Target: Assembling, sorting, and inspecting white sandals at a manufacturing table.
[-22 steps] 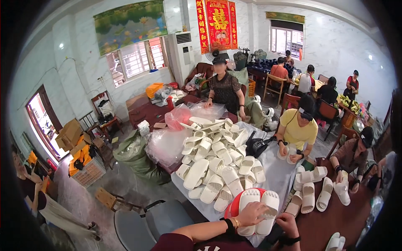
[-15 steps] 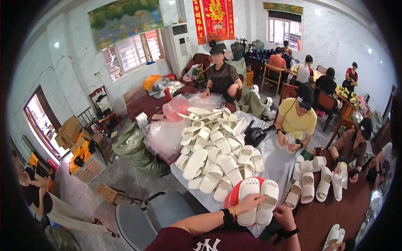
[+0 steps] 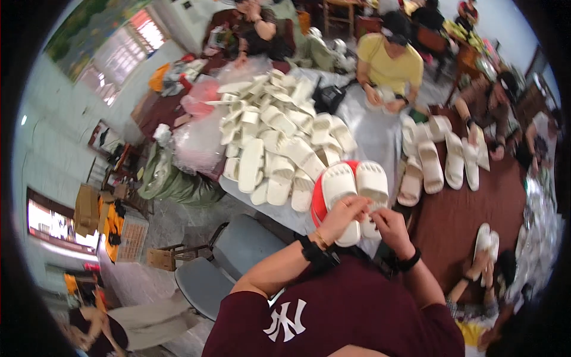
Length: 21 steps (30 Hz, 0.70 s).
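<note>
A pair of cream slippers [image 3: 372,178] lay side by side, toes pointing away from the wearer, on a round red thing [image 3: 317,205] at the near end of the sheeted table [image 3: 372,128]. Just beyond and to the left, a heap of loose slippers [image 3: 276,137] took up most of the sheet, with a black bag [image 3: 330,95] past its right side. Clear plastic [image 3: 199,146] and a pink bag [image 3: 201,98] bordered the heap's far left, a green sack [image 3: 172,181] sagged below them, and a grey chair [image 3: 244,241] crowded the space beside the left forearm. To the right, more slippers [image 3: 431,163] stood along a brown table [image 3: 452,214]; a co-worker in yellow [image 3: 389,65] sat across. The left hand [image 3: 345,215] was over the left slipper and the right hand [image 3: 392,229] beside the right one, fingertips bunched close together; whether either gripped anything could not be told. Both covered parts of the soles, and the slippers hid most of the red thing. Blur softened the far workers, the dark rim cut off people at the lower corners, and what the yellow-clad worker handled was hard to make out.
</note>
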Tool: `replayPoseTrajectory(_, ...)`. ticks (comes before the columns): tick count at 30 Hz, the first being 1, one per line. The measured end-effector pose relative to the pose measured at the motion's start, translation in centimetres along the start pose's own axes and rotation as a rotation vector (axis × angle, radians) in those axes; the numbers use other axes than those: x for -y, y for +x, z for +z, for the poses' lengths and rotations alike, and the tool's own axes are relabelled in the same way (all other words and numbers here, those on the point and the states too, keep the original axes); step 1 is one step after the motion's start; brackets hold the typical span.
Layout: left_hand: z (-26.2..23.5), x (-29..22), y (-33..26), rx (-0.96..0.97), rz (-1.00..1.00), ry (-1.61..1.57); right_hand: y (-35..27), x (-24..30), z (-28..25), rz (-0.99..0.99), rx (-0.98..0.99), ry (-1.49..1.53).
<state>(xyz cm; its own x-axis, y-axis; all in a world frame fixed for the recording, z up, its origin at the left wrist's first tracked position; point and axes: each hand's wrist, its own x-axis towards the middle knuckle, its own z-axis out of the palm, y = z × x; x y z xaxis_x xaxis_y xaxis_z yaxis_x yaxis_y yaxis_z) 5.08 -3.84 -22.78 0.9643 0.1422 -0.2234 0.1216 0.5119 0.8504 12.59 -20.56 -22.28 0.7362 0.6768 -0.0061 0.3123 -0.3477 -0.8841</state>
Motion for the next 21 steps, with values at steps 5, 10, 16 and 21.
replayPoseTrajectory(5,-2.6,0.6,-1.5,-0.264,-0.042,0.124,-2.0,-0.8,-0.7,-0.173,-0.052,-0.223)
replayPoseTrajectory(10,-4.1,2.8,-3.6,-0.143,-0.168,0.492,-5.3,-3.2,0.1,-0.216,0.133,-0.341)
replayPoseTrajectory(16,-4.9,4.2,-5.3,0.113,-0.538,0.734,-6.9,-3.7,1.3,-0.189,0.327,-0.338)
replayPoseTrajectory(21,-5.6,3.7,-5.0,-0.021,-0.505,0.671,-5.3,-3.4,0.9,-0.2,0.27,-0.394)
